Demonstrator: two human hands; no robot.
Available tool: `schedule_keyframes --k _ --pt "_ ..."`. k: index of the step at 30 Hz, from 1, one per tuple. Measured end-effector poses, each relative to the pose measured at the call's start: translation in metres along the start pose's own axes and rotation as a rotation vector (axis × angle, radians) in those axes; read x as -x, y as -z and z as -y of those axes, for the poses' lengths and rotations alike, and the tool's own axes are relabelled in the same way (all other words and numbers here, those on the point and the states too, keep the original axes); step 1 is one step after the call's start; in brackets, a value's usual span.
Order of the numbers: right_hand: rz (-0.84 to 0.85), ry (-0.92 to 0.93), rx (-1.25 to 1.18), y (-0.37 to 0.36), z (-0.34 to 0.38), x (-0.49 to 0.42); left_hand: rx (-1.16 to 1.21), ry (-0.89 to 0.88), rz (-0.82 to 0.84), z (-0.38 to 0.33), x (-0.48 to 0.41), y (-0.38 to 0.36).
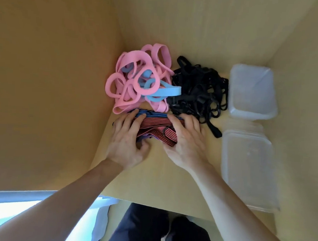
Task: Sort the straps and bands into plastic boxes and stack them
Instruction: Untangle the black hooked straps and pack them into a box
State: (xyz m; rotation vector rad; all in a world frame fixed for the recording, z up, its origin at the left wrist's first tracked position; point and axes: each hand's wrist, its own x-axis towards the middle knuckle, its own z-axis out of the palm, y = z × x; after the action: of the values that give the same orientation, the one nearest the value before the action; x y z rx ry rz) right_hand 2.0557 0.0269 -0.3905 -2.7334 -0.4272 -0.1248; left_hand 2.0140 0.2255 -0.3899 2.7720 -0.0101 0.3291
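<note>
A bundle of striped cords [155, 128], red-and-black with blue ones behind and black hooks, lies on the light wooden table [162, 180]. My left hand [128, 142] grips its left end, thumb tucked under. At the bundle's right end my right hand [187, 140] curls around it. Behind lies a heap of pink bands [130, 81] with a few blue bands [167, 92] mixed in. To its right sits a tangle of black straps [199, 94]. An open clear plastic box [252, 92] stands at the right, and a stack of clear boxes or lids [248, 168] lies nearer to me.
A tan wall [45, 76] rises close on the left of the piles and another stands behind them. The table's near edge runs just above my dark trousers [147, 229]. A pale blue-white surface [27, 218] shows at the lower left.
</note>
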Motion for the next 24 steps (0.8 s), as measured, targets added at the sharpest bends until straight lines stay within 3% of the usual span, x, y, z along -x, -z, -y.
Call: schedule_keyframes --k 24 --pt "-0.254 0.059 -0.002 -0.025 -0.012 0.026 -0.058 -0.131 -0.111 -0.004 0.019 -0.022"
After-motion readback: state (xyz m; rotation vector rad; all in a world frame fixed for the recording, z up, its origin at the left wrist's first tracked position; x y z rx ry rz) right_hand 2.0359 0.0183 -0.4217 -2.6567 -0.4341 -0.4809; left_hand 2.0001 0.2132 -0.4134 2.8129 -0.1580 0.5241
